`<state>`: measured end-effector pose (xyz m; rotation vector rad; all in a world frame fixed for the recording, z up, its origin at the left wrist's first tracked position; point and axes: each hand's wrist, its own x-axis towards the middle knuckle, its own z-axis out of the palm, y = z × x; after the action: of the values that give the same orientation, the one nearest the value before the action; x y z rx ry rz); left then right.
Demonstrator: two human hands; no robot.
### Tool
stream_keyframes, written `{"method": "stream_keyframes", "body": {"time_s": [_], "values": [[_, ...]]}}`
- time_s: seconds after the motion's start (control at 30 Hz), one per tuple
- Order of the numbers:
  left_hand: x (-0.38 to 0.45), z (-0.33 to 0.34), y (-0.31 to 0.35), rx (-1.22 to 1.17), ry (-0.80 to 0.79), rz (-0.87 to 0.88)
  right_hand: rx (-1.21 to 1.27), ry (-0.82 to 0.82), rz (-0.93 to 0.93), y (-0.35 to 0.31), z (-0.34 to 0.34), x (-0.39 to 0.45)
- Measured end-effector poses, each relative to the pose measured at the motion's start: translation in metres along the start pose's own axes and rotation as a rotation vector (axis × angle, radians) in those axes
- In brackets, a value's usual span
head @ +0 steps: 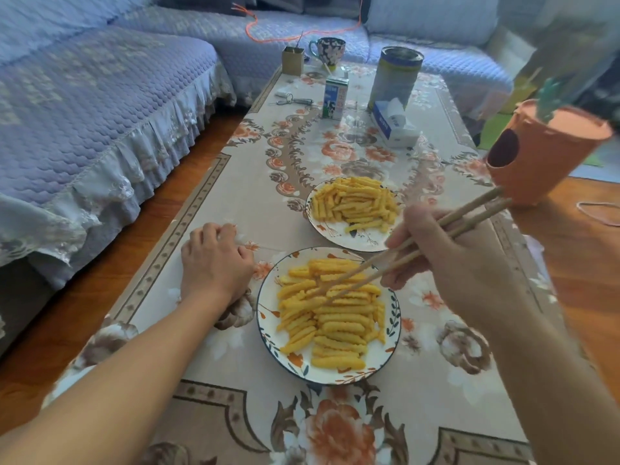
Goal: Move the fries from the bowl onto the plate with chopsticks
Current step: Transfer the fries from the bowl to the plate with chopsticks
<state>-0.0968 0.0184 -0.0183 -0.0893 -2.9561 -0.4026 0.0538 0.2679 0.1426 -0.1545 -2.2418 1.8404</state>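
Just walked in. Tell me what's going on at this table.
A person is moving crinkle-cut yellow fries with wooden chopsticks held in the right hand. The tips are down among the fries in the near floral dish. The far floral dish also holds fries. The left hand rests on the flowered tablecloth.

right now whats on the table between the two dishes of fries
Nothing: in the head view only bare flowered tablecloth separates the near dish from the far dish.
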Motion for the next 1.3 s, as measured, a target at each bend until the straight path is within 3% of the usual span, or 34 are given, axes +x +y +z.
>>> {"method": "stream_keyframes", "body": {"time_s": [0.13, 0.37, 0.53, 0.93, 1.13, 1.3], "values": [[0.0, -0.005, -0.003, -0.075, -0.034, -0.022, -0.05, -0.028, -0.009, 0.009, 0.015, -0.034], [-0.001, -0.008, -0.009, -0.106, -0.042, -0.005, -0.075, 0.089, -0.081, 0.014, 0.02, -0.054], [0.001, -0.008, -0.008, -0.123, -0.042, -0.002, -0.056, 0.122, 0.006, 0.01, 0.013, -0.078], [-0.007, -0.021, -0.023, -0.667, 0.011, -0.109, -0.025, 0.009, -0.008, 0.017, 0.02, -0.061], [-0.007, -0.027, -0.026, -0.783, -0.094, -0.114, -0.063, -0.012, -0.049, 0.023, 0.028, -0.058], [-0.016, -0.027, -0.03, -0.679, -0.197, 0.009, -0.014, 0.033, -0.03, 0.021, 0.015, -0.064]]}}
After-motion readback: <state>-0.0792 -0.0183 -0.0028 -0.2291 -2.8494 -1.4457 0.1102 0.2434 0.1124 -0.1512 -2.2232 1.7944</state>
